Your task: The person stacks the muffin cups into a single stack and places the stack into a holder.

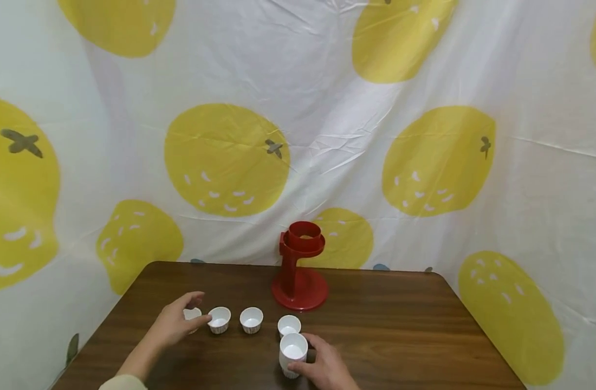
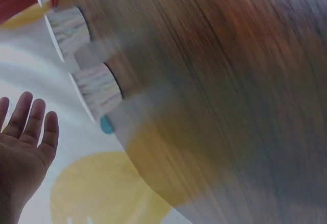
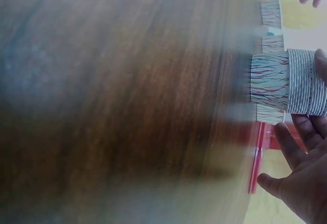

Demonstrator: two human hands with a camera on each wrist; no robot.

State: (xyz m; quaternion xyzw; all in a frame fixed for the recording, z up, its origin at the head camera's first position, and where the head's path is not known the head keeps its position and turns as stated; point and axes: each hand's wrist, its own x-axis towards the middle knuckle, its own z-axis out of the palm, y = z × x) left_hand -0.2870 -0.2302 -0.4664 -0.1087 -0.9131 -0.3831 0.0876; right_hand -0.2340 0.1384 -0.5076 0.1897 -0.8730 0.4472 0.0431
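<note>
white paper cup stack (image 1: 293, 355) sits on the table, near edge, just right of centre. ribbed sides with thin coloured squiggles on the lowest cup, clear in the right wrist view (image 3: 288, 83). right hand (image 1: 324, 365) is against it from the right and behind, fingers loosely curved toward the side of the stack; right wrist view shows a fingertip touching the stack and the other fingers spread, not wrapped round it.

just behind the stack: 1 single cup (image 1: 289, 325), upright, very close to the stack; cannot tell if they touch. left of that, 2 more single cups in a row, middle cup (image 1: 251, 319) and left cup (image 1: 219, 319), upright, apart from each other. 1 more, the far-left cup (image 1: 193, 314), is mostly hidden behind the left hand (image 1: 176, 322).

left hand is over the far-left cup, fingers extended and relaxed. left wrist view (image 2: 23, 152) shows an open palm with straight fingers, holding nothing. whether it touches the cup, cannot tell.

behind the cup row: red plastic stand (image 1: 299, 268), round base, upright post, ring at top, well apart from both hands.

dark wood-grain table (image 1: 400, 325). backdrop is a white sheet with big yellow fruit prints (image 1: 227, 160), creased, hanging behind and to both sides. both wrist views are motion-blurred on the table surface.
</note>
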